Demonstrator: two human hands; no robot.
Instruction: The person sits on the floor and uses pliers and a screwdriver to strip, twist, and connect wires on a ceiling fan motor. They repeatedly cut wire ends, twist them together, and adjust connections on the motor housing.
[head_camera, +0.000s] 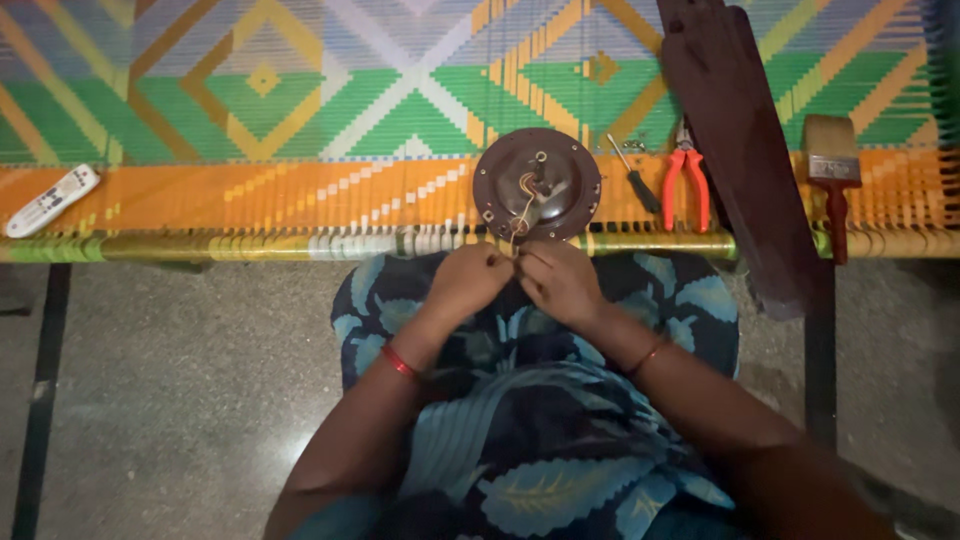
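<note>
Pinching the thin wire ends (517, 250) between both hands, you have them right at the near edge of the woven cot (300, 190), just below the round brown motor housing (537, 184) they lead out of. Your left hand (468, 282) is clenched on the strands with thumb and fingertips; your right hand (560, 285) is closed on them too, knuckles toward you, the two hands nearly touching over your lap.

As a judgement only: the housing lies open-face up with its centre shaft and wiring exposed, so the opening-up looks done, while the wire work is mid-way and the dark fan blade (735, 150) lying apart to the right suggests reassembly is left.

Out from there, a small screwdriver (635, 182) lies just right of the housing, then orange-handled pliers (686, 180), partly under the blade. A flat paintbrush (832, 175) with a red-brown handle sits further right, its handle hanging over the cot's edge. Far to the left rests a white remote control (52, 200), a slim oblong with dark buttons; its markings are too small to make out. No packages or signs show.
</note>
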